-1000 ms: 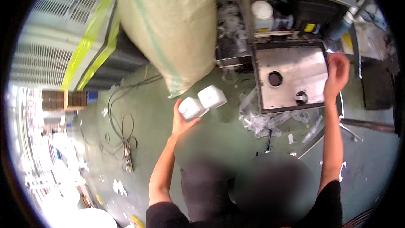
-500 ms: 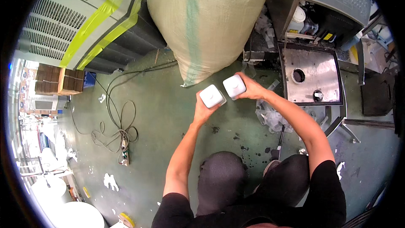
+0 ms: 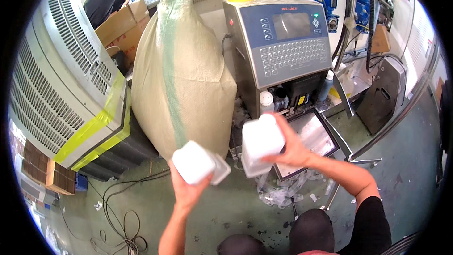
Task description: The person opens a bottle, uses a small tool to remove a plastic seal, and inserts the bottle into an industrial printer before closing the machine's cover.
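Note:
My left hand [image 3: 185, 189] is closed around a white, square-sided plastic bottle [image 3: 192, 162]. A paler, translucent part shows at that bottle's right side, and motion blur hides its details. In my right hand [image 3: 293, 147] is another white square plastic bottle [image 3: 262, 142], gripped from its right side by fingers and thumb. The two bottles are held apart, the right one a little higher in the picture. Just beyond my left hand stands a large beige woven sack [image 3: 193, 85] with a green stripe. An open metal tray [image 3: 309, 134] lies partly behind my right hand.
A grey and blue machine with a keyboard [image 3: 295, 55] stands ahead, a small white bottle [image 3: 266, 102] at its base. To the left is a vented cabinet [image 3: 61, 89] with yellow tape. Cables [image 3: 125, 217] and plastic scraps [image 3: 283, 193] lie on the floor. A person [image 3: 104, 2] is at far left.
The view has tilted up, bringing the machine's front and the sack's top into sight. Both hands still hold their bottles, which are now tipped to show their sides and sit farther apart.

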`<state>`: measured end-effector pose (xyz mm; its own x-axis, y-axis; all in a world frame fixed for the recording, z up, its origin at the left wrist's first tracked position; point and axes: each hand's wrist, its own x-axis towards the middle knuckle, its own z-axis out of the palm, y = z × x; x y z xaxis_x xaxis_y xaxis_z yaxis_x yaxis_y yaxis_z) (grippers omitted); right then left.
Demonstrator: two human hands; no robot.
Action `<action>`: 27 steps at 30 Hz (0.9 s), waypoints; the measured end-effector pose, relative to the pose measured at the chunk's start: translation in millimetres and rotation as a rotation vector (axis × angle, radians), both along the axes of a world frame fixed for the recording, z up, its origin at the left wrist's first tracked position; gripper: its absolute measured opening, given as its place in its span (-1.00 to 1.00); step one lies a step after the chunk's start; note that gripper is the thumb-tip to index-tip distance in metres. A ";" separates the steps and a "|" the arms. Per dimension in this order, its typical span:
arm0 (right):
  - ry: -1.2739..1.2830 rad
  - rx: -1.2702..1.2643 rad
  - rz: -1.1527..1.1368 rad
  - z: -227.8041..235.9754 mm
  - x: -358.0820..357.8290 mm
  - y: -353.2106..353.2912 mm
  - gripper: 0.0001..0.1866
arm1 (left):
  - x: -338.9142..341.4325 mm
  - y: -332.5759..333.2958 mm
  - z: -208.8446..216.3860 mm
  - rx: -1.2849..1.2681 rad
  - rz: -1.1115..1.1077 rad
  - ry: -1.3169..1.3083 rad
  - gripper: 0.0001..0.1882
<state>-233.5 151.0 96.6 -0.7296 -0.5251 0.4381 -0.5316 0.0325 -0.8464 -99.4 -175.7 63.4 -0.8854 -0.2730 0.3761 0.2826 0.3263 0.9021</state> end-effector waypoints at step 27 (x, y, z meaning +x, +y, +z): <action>-0.142 -0.100 -1.074 -150.0 -222.7 343.8 0.12 | -58.2 134.4 36.2 -0.146 0.004 -0.156 0.02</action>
